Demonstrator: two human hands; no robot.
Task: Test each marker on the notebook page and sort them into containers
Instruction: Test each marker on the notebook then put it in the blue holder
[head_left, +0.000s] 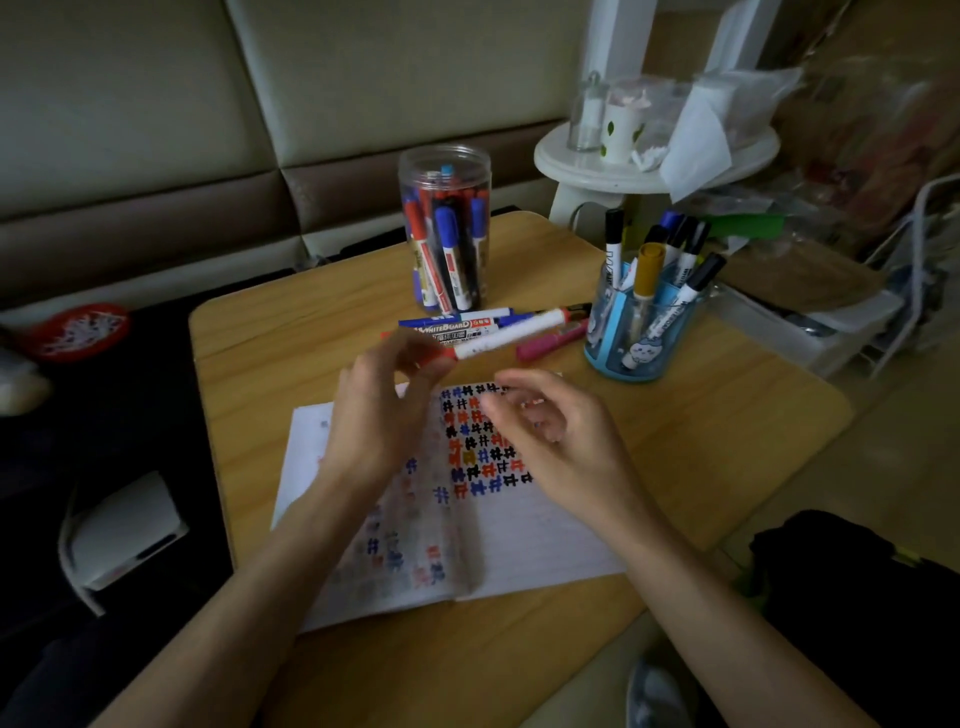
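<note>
Obs., near to far.

- Both forearms reach in from the near edge over the wooden tabletop (727, 415).
- Notebook (519, 540) lies open and flat in the middle of the tabletop. Its right page carries rows of hash-shaped test marks (483, 447) in black, blue and red, with one yellowish. The left page shows fainter marks.
- Left hand (384, 410) is above the top of the notebook, fingertips pinching the red end of a white-barrelled marker (509, 335). The marker is off the page, angled up and to the right toward the far side.
- Right hand (550, 421) hovers over the marked page with fingers loosely curled. It is blurred, so I cannot tell whether it grasps anything.
- Beyond the notebook, loose on the tabletop: a blue marker (457, 319) printed "WHITEBOARD" and a pink marker (550, 343), both lying just behind the held one.
- Far centre: a clear jar (444, 228), upright, packed with red, blue and black markers.
- Far right: a blue holder (644, 332) with markers standing in it, capped in black, yellow and blue.
- Behind the tabletop: a white stool (654, 156) with clutter on top.
</note>
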